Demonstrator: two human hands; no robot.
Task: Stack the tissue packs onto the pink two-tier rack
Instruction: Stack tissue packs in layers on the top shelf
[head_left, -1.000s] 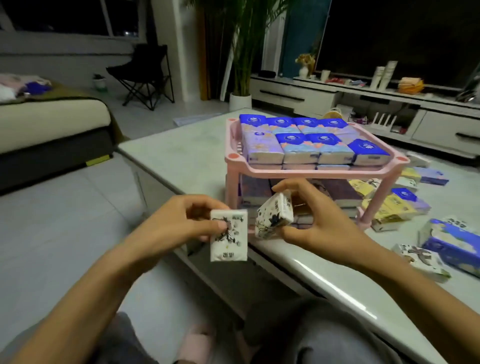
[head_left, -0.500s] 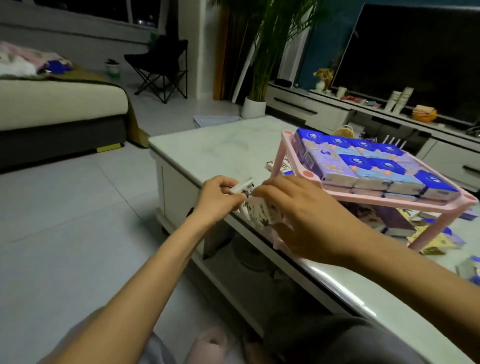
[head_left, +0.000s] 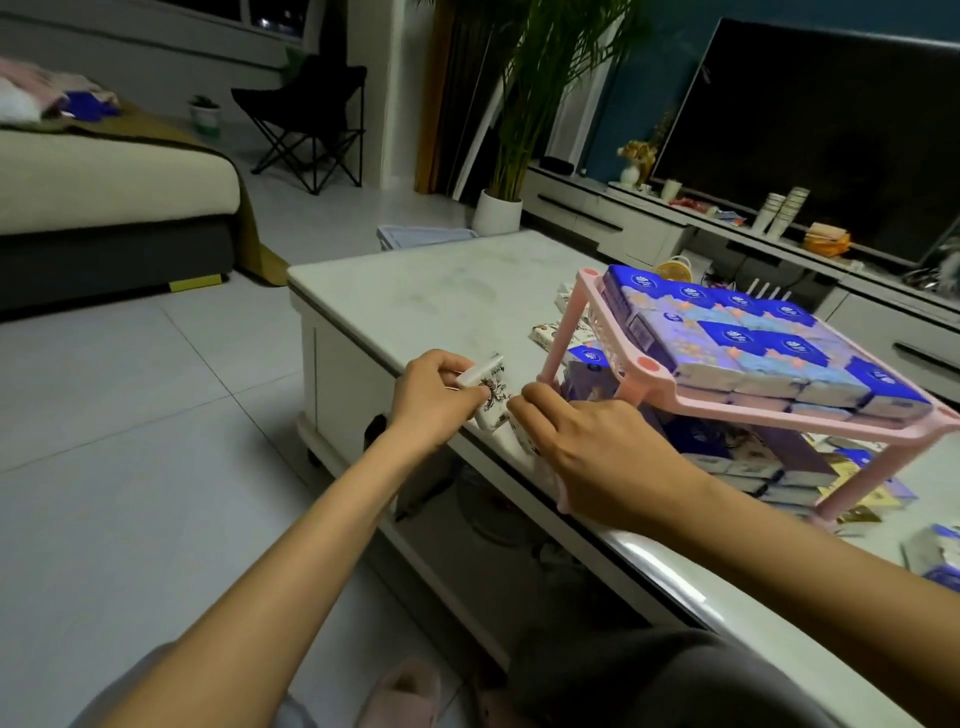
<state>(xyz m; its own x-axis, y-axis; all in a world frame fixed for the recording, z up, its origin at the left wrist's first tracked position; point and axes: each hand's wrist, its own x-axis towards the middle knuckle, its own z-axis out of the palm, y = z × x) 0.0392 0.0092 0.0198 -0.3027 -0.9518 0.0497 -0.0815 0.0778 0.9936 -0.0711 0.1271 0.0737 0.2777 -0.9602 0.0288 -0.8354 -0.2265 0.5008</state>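
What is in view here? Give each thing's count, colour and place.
table: one, white, centre to right edge.
pink rack: one, two tiers, on the table's right part.
top-tier packs: full layer, count unclear, blue and pastel, rack's upper tier.
lower-tier packs: several, purple and blue, lower tier.
loose packs: several, white, yellow, purple, on the table around the rack.
television: one, black, upper right.
palm: one, green, white pot, behind the table.
folding chair: one, black, upper left.
sofa: one, cream, far left.
slipper: one, pink, floor, bottom.
held packs: two, white patterned, one per hand.
left hand: fingers grip a pack over the table's near edge.
right hand: fingers curl over the other, beside the rack's leg.
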